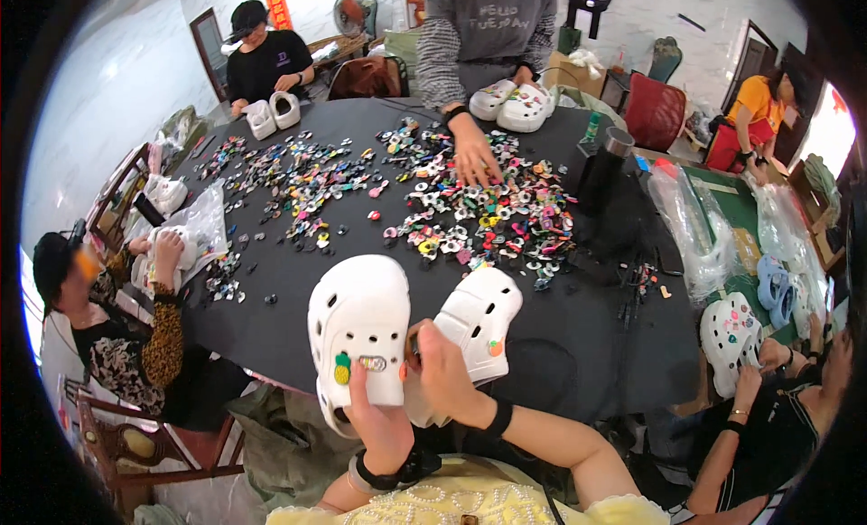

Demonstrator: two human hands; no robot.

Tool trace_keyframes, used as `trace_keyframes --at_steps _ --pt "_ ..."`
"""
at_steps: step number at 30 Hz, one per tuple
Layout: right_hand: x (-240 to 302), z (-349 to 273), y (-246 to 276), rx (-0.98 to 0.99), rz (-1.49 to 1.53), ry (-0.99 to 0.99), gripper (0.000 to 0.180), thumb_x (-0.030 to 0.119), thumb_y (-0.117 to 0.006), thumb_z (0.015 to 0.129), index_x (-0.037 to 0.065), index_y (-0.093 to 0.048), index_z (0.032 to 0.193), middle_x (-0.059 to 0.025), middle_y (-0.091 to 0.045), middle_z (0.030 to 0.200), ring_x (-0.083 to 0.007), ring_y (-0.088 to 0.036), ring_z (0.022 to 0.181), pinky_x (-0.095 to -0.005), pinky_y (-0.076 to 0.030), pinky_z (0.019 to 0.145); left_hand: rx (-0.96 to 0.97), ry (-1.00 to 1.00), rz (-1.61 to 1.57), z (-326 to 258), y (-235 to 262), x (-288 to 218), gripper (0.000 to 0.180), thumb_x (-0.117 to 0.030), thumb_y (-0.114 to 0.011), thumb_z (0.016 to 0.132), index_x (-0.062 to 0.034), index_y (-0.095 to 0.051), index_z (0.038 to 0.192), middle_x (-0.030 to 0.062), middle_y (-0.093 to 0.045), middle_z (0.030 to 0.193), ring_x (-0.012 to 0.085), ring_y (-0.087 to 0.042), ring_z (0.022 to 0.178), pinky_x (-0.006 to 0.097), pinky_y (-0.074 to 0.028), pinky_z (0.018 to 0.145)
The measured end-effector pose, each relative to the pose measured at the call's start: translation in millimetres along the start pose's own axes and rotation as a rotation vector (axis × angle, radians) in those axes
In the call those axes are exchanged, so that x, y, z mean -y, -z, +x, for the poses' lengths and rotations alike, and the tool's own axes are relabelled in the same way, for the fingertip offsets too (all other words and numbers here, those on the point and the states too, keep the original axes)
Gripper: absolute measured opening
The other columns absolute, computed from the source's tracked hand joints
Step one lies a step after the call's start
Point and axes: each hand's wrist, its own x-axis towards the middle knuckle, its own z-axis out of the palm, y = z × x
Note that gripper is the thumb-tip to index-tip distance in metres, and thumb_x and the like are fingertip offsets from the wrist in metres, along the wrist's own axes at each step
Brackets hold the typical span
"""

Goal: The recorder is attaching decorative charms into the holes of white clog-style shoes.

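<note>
A white clog (358,295) is held up in front of me, its upper dotted with holes. It carries a pineapple charm (342,369), a greyish oblong charm (372,363) and a small orange charm at its right edge. My left hand (379,430) grips this clog, a finger lying on its upper by the charms. My right hand (449,371) is closed with bent fingers against the clog's right edge; what they pinch, if anything, is hidden. Just beyond it rests a second white clog (479,317) with a peach-like orange charm (496,347).
Heaps of small colourful charms (506,213) spread over the dark table (289,340). A dark tumbler (603,168) stands at the right, near clear plastic bags (691,227). Across the table a person's hand (476,154) reaches into the charms. Other people handle white clogs (731,340) around the table.
</note>
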Motion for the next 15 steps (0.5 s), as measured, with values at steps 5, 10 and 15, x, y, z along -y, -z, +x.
trace_keyframes --at_steps 5,10,15 --pt "25.0 23.4 35.6 0.095 0.386 -0.398 0.045 0.035 -0.026 0.096 -0.001 -0.052 0.101 -0.0069 -0.056 0.073 -0.0081 -0.045 0.049 -0.0201 -0.038 0.043 0.045 0.048 0.074 24.8 -5.0 -12.6 0.038 -0.02 -0.047 0.089 -0.0023 -0.041 0.122 0.0104 -0.051 0.117 0.0216 -0.05 0.108 0.035 -0.04 0.091" --pt "45.9 29.9 86.9 -0.085 0.233 -0.347 0.025 0.022 -0.038 0.095 0.001 -0.051 0.1 -0.0041 -0.052 0.08 -0.0058 -0.043 0.052 -0.0193 -0.036 0.044 0.154 0.154 0.046 70.2 8.6 -18.1 0.036 -0.019 -0.046 0.089 -0.0002 -0.042 0.12 0.01 -0.052 0.115 0.02 -0.053 0.103 0.033 -0.043 0.087" --pt "35.0 22.8 123.7 -0.124 0.346 -0.408 0.023 0.023 -0.038 0.095 0.003 -0.05 0.094 -0.0003 -0.046 0.072 -0.0041 -0.039 0.051 -0.0185 -0.031 0.042 0.204 0.075 0.479 87.4 24.0 -33.5 0.026 -0.016 -0.045 0.09 0.004 -0.053 0.104 0.0117 -0.059 0.102 0.0173 -0.058 0.091 0.028 -0.045 0.078"
